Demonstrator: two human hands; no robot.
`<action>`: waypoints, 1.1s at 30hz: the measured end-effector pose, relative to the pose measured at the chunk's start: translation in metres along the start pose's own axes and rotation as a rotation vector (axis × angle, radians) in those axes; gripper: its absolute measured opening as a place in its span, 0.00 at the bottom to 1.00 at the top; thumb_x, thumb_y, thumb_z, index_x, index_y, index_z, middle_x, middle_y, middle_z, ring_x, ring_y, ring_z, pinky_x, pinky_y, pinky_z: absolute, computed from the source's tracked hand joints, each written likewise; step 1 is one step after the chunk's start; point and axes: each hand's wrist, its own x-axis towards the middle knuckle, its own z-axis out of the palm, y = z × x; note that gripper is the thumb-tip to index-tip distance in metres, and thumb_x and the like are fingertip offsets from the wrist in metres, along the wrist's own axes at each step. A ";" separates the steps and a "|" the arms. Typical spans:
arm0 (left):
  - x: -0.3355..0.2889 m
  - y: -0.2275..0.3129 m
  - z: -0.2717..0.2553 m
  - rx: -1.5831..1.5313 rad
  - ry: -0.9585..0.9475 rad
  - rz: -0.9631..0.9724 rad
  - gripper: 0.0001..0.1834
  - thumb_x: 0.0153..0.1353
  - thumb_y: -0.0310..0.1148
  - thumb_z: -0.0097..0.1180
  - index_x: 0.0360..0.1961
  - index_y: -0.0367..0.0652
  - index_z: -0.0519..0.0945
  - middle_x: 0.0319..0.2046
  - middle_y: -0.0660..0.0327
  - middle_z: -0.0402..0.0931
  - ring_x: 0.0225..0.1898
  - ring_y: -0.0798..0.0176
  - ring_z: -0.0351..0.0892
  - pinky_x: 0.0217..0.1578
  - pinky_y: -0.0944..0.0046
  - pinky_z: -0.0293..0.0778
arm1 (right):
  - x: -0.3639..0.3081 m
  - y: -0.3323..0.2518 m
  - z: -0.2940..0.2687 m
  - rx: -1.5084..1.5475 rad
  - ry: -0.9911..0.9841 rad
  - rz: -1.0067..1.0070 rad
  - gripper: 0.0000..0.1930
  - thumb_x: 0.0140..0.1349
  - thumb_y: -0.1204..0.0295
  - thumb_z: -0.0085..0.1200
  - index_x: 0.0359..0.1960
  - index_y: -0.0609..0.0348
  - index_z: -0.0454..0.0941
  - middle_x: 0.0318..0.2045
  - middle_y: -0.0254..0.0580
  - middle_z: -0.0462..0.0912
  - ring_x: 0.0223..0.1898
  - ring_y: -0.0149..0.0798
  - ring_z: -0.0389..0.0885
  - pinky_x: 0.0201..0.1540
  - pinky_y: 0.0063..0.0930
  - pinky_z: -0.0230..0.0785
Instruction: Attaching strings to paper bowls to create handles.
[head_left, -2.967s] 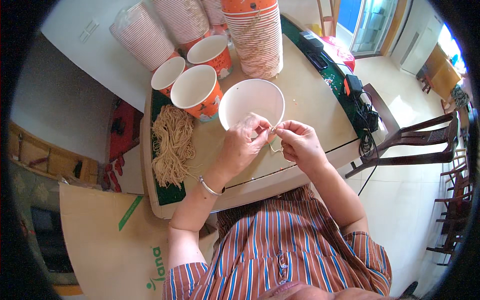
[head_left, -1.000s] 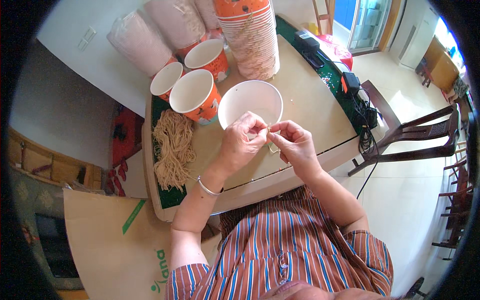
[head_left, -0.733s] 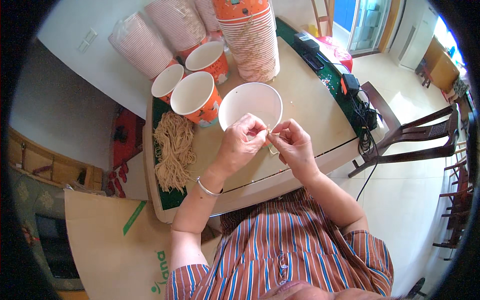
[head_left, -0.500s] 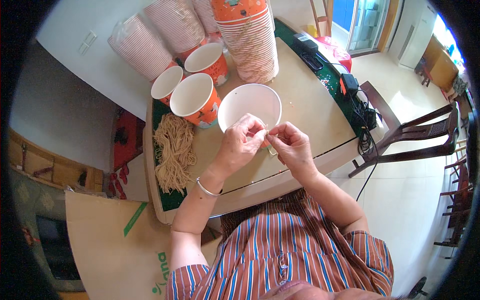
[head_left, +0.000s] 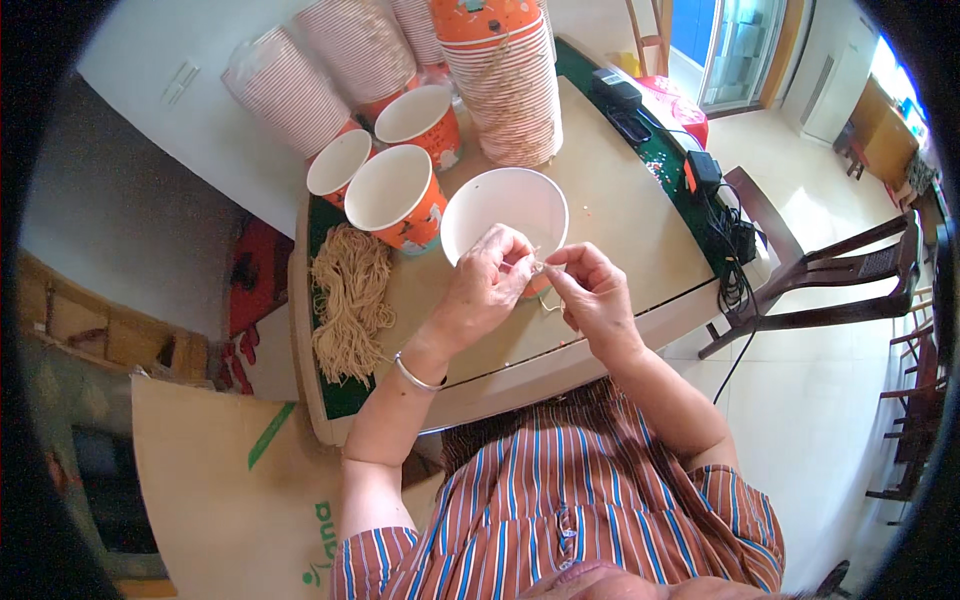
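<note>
My left hand (head_left: 488, 278) and my right hand (head_left: 597, 292) meet fingertip to fingertip, both closed in a pinch on a thin cream string (head_left: 546, 304). A loose end of it hangs down between them. Just behind my fingers stands a paper bucket (head_left: 503, 205), upright, its white inside facing me. My hands cover part of its near rim, and the small twist of string at my fingertips is too fine to make out. Left of the bucket, a bundle of cream strings (head_left: 350, 305) lies on the table.
Orange paper buckets (head_left: 392, 195) stand behind the string bundle. Tall nested stacks of buckets (head_left: 515, 100) rise at the back. Black adapters and cables (head_left: 735, 240) lie along the table's right edge, beside a dark wooden chair (head_left: 850, 265). A large cardboard sheet (head_left: 220, 470) is at lower left.
The view has shifted slightly. My fingertips have moved a little, with the right ones slightly farther from the left, while both keep pinching the string. The buckets and string bundle stay put.
</note>
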 end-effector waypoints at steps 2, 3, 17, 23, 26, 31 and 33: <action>0.000 0.004 0.001 0.008 0.014 0.008 0.04 0.66 0.24 0.54 0.38 0.34 0.74 0.35 0.58 0.73 0.34 0.68 0.78 0.37 0.65 0.77 | 0.000 -0.001 -0.003 -0.034 0.015 -0.057 0.05 0.67 0.77 0.57 0.42 0.61 0.76 0.25 0.21 0.72 0.25 0.15 0.65 0.27 0.13 0.58; 0.000 0.006 0.001 0.010 0.014 0.011 0.04 0.66 0.25 0.54 0.38 0.34 0.74 0.35 0.58 0.74 0.34 0.68 0.78 0.37 0.65 0.77 | 0.000 -0.002 -0.003 -0.036 0.012 -0.056 0.05 0.67 0.77 0.57 0.42 0.61 0.76 0.25 0.21 0.72 0.25 0.15 0.65 0.27 0.13 0.58; -0.001 -0.008 0.002 -0.048 0.056 0.049 0.04 0.65 0.24 0.55 0.39 0.36 0.75 0.36 0.59 0.75 0.36 0.67 0.79 0.38 0.65 0.77 | 0.010 -0.002 -0.004 -0.242 -0.035 -0.136 0.04 0.64 0.77 0.60 0.38 0.63 0.81 0.22 0.20 0.71 0.24 0.16 0.63 0.24 0.15 0.56; -0.001 -0.002 0.005 -0.106 0.054 0.043 0.05 0.64 0.21 0.56 0.40 0.35 0.75 0.37 0.58 0.74 0.37 0.65 0.80 0.38 0.65 0.79 | 0.016 -0.009 -0.007 -0.326 -0.062 -0.166 0.03 0.62 0.76 0.63 0.36 0.62 0.82 0.20 0.19 0.69 0.23 0.16 0.61 0.23 0.16 0.54; -0.002 -0.003 0.006 -0.108 0.068 0.059 0.05 0.64 0.21 0.56 0.40 0.35 0.75 0.37 0.58 0.73 0.37 0.66 0.80 0.38 0.65 0.79 | 0.016 -0.013 -0.006 -0.304 -0.091 -0.038 0.03 0.62 0.76 0.63 0.35 0.62 0.82 0.20 0.19 0.69 0.23 0.16 0.62 0.24 0.16 0.54; -0.002 -0.006 0.006 -0.138 0.042 0.074 0.06 0.63 0.21 0.56 0.41 0.35 0.76 0.38 0.58 0.74 0.37 0.66 0.80 0.40 0.64 0.79 | 0.017 -0.012 -0.005 -0.251 -0.093 -0.007 0.03 0.62 0.76 0.62 0.35 0.62 0.82 0.21 0.20 0.71 0.23 0.16 0.63 0.24 0.15 0.55; -0.003 -0.001 0.005 -0.121 0.056 0.049 0.05 0.63 0.21 0.56 0.41 0.35 0.76 0.38 0.57 0.74 0.38 0.65 0.80 0.40 0.64 0.78 | 0.017 -0.011 -0.005 -0.235 -0.087 -0.009 0.03 0.63 0.76 0.62 0.35 0.62 0.81 0.21 0.21 0.72 0.24 0.16 0.64 0.24 0.15 0.55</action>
